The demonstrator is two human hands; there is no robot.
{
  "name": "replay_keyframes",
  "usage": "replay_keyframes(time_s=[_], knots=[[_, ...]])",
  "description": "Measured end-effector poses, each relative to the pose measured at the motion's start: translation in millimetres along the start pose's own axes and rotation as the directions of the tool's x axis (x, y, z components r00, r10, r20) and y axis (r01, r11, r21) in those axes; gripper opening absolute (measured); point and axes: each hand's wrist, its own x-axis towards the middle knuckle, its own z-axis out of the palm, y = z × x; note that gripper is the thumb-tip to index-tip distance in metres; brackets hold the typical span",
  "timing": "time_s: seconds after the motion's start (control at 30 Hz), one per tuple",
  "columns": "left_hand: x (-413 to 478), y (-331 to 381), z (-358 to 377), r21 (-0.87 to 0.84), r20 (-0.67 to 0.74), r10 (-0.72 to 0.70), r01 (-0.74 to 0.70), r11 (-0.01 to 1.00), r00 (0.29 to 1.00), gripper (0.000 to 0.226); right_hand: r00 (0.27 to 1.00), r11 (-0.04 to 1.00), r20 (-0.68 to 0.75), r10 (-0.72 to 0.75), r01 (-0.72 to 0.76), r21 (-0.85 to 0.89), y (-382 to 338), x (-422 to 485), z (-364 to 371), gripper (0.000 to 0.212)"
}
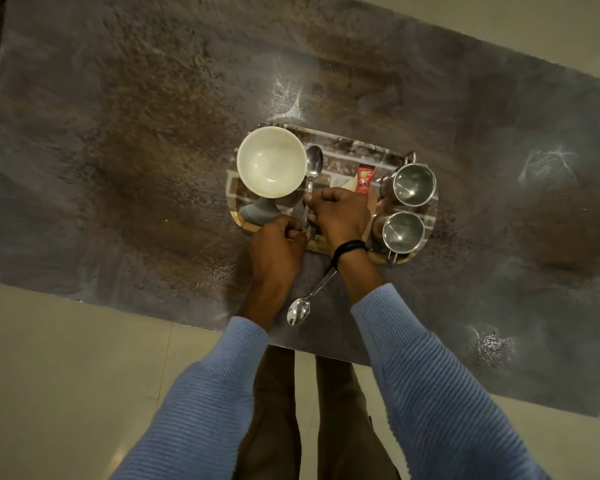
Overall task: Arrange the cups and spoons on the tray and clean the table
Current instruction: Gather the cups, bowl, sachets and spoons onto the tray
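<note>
Steel cups are on the tray, our left hand and right hand pinch one spoon there; second spoon and worktop grit remain.

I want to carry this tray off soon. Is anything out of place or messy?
Yes. One spoon lies off the tray on the table, its handle passing under the right wrist. The table carries scattered dark specks and whitish smears. The left hand and right hand pinch the other spoon on the tray.
</note>
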Motion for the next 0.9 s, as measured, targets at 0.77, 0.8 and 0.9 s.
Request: replay_keyframes(time_s=[0.77,0.8,0.9], knots=[[-80,-48,-10,0.152,0.036,-0.113,0.106,0.983,0.993,0.007,0.523,0.153,0.584,-0.621,0.812,-0.564,112,-58,-81,0.016],[-79,-47,-10,0.147,0.013,-0.119,0.116,0.982,0.993,0.009,0.537,0.175,0.583,-0.61,0.809,-0.561,113,-57,-82,0.013],[-77,-39,-10,0.107,-0.027,-0.145,0.147,0.983,0.989,0.016,0.671,0.445,0.545,-0.502,0.741,-0.503,107,-62,-91,0.006]])
